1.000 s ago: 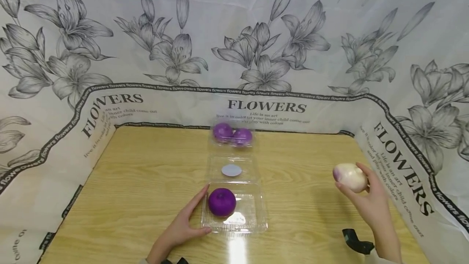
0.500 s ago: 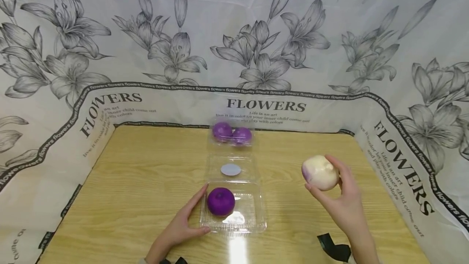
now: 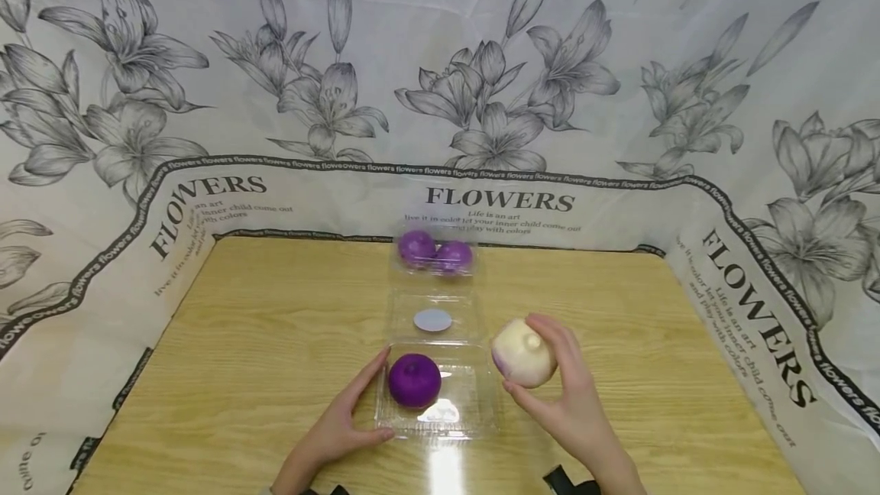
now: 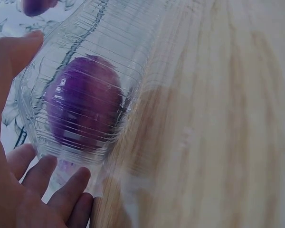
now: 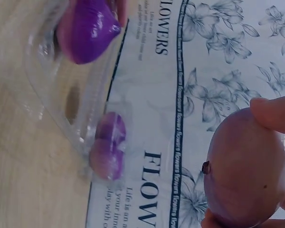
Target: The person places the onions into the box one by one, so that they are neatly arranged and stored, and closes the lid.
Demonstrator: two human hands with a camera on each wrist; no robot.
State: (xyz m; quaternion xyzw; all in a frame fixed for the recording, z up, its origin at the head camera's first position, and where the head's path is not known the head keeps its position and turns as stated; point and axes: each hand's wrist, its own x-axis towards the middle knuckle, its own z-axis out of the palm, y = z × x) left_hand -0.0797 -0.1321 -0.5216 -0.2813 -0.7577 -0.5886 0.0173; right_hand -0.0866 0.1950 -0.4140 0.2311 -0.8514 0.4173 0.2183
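Note:
In the head view a purple onion (image 3: 415, 380) lies in the left part of a clear plastic clamshell container (image 3: 474, 403), whose lid (image 3: 464, 305) is folded back. My left hand (image 3: 333, 422) is spread along the container's left side, thumb near the front corner and fingertips by the back one. Between thumb and fingers my right hand (image 3: 574, 399) holds a round cream-and-purple vegetable (image 3: 524, 354) above the container's right edge. Its mauve side, with a small dark stub, faces the right wrist view. Through the ribbed plastic the onion (image 4: 85, 102) shows in the left wrist view.
A second clear container with two purple onions (image 3: 417, 249) stands at the table's back edge, behind the lid. On the lid sits a white oval label (image 3: 433, 320). A flower-printed cloth (image 3: 495, 197) walls in the wooden table (image 3: 275, 312) at the back and sides.
My right hand has carried the cream-and-purple vegetable leftward from the table's right side to the container's right edge, turning it slightly. The left hand and container have stayed in place.

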